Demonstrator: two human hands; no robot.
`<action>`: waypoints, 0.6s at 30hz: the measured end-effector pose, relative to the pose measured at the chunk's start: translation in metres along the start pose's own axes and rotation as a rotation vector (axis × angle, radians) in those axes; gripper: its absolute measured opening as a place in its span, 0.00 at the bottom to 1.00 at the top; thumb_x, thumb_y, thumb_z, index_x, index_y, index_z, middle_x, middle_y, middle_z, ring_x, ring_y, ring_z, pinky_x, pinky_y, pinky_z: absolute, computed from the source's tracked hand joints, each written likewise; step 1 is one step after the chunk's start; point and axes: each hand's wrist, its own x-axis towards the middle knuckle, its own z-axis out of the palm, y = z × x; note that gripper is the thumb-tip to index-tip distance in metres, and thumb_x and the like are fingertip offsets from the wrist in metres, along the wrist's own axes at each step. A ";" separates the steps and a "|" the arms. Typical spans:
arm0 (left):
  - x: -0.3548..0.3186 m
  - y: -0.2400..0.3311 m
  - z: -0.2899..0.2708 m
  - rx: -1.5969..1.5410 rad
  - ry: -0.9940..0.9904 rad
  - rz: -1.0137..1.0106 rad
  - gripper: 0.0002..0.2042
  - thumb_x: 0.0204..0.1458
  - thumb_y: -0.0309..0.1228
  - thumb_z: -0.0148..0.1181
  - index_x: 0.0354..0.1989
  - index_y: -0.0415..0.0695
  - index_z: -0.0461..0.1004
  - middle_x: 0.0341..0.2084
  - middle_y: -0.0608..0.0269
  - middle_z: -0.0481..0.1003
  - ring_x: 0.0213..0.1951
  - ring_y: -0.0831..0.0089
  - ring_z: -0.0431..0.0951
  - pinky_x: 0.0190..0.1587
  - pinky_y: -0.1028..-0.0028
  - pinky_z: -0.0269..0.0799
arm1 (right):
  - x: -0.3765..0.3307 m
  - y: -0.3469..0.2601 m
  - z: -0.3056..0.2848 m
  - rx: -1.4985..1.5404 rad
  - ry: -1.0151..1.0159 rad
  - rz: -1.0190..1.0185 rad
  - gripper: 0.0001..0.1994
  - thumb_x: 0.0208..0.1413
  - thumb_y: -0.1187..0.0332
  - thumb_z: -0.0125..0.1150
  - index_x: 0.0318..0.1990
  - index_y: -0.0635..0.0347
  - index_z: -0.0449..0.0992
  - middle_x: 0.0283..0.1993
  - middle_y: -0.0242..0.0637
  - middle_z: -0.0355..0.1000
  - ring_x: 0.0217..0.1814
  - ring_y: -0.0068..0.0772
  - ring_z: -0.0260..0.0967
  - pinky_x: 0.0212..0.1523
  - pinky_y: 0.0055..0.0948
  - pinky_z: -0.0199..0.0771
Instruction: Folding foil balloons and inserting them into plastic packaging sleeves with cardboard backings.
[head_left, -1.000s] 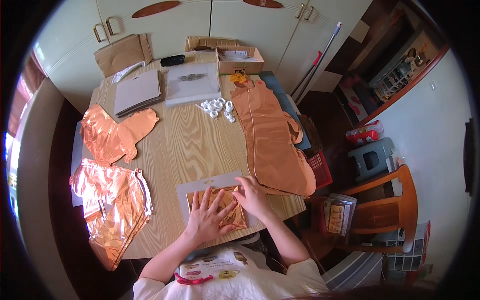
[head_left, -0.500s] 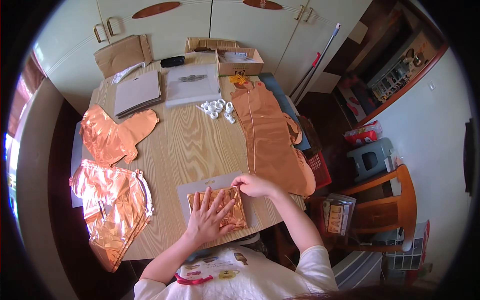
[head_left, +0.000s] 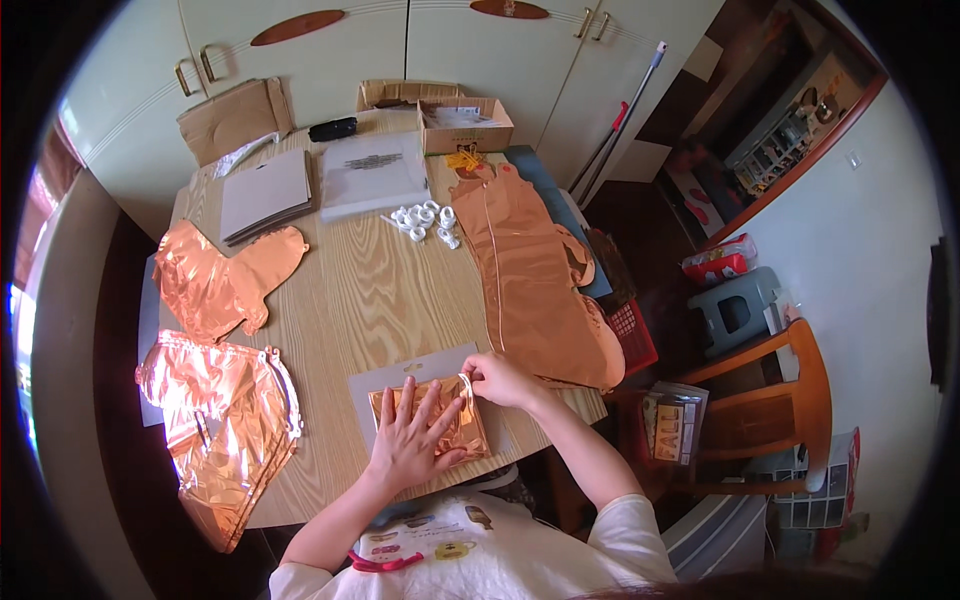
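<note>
A folded copper-coloured foil balloon [head_left: 468,432] lies as a flat square on a grey backing card [head_left: 440,360] with a slotted hang hole, at the table's near edge. My left hand [head_left: 410,438] rests flat on the foil, fingers spread, covering much of its middle. At the square's far right corner, my right hand [head_left: 503,381] has thumb and forefinger pinched together on the edge of the foil. A small pale, shiny strip shows by those fingertips; what exactly they grip there is partly hidden.
Unfolded copper foil balloons lie at the left [head_left: 225,285] and right [head_left: 535,275]. Farther back are white ribbon rolls [head_left: 418,220], stacked grey cards [head_left: 265,195], clear plastic bags [head_left: 375,175] and an open cardboard box [head_left: 465,125]. A wooden chair [head_left: 765,430] stands at the right.
The whole view has shifted slightly. My left hand stays flat on the foil. My right fingertips remain at the corner, where more of a pale, shiny edge now shows.
</note>
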 end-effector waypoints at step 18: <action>0.003 0.001 -0.001 0.030 -0.025 0.009 0.34 0.50 0.65 0.49 0.67 0.70 0.61 0.68 0.56 0.56 0.70 0.39 0.47 0.66 0.35 0.38 | -0.025 -0.007 0.006 0.322 0.047 0.160 0.13 0.56 0.68 0.59 0.45 0.63 0.65 0.27 0.44 0.76 0.25 0.34 0.77 0.28 0.34 0.74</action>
